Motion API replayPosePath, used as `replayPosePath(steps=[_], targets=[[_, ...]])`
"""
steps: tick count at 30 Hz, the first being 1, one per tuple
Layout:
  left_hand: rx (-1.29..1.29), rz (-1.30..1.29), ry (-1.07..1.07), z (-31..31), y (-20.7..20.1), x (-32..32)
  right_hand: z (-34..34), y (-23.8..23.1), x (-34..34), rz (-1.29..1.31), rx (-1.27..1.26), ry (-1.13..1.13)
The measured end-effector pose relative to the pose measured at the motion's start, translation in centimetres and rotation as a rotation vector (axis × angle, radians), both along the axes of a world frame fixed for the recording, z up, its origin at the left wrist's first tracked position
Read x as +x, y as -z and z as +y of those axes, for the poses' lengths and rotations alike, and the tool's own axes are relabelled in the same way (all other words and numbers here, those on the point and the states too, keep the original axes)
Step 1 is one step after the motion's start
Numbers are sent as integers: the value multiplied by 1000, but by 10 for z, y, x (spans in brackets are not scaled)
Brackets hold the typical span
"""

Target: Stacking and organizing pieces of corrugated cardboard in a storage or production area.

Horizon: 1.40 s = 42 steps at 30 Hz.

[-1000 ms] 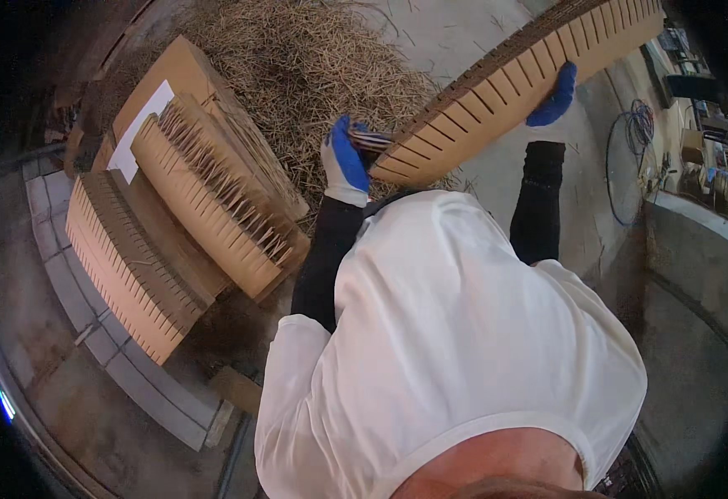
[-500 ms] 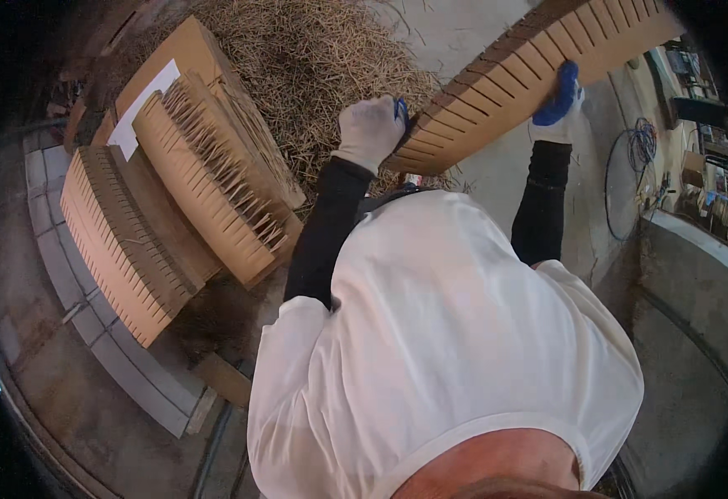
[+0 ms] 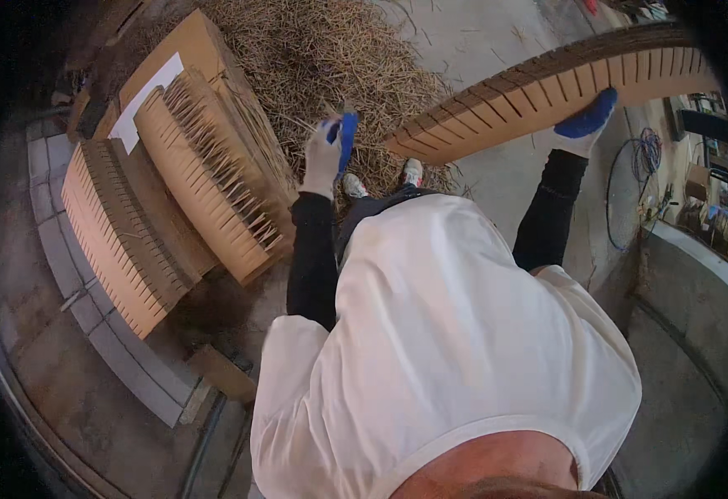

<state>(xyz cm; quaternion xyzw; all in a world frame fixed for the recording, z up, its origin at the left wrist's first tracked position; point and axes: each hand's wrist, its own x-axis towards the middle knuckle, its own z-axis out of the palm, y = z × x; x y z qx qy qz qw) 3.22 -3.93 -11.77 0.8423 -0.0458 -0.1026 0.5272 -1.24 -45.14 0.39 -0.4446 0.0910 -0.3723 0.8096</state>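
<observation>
- Slotted cardboard piece (image 3: 547,91): in front of person, to the right; right hand (image 3: 587,121) touching its lower edge.
- Long axis slants, near end low left, far end up right, close to view's dark rim; slits cut across long edge.
- Right fingers: together on cardboard; can't tell if clamped.
- Left hand (image 3: 329,151): apart from cardboard, over edge of stalk pile (image 3: 322,58); thumb and fingers partly curled, thin stalks beside them, grip on stalks can't tell.
- Room: gap between left hand and near end; concrete floor (image 3: 463,41) shows beyond upper edge.
- Limits: cardboard stack (image 3: 206,187) left of left forearm; coiled cable (image 3: 642,158) right of right hand.
</observation>
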Motion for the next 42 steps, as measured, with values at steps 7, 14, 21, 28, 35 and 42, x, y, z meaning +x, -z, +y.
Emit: replayPosePath(steps=[7,14,21,28,35,42], targets=[[-376,198,-130,-46,-12,-28,-21,15,3,-107,27,-55],[594,187,26,-32,-37,-58,-28,53,36,148,-49,135],[634,-61,-141,13,-16,-138,2,77,79,174,-216,162],[393,-260,-358,31,-98,-136,108,18,97,-35,-232,-13],[340,-419,-386,114,-103,-200,325,-40,66,-224,-103,-441],[322,-254,-483,244,-110,-269,486,11,31,-206,-594,-473]])
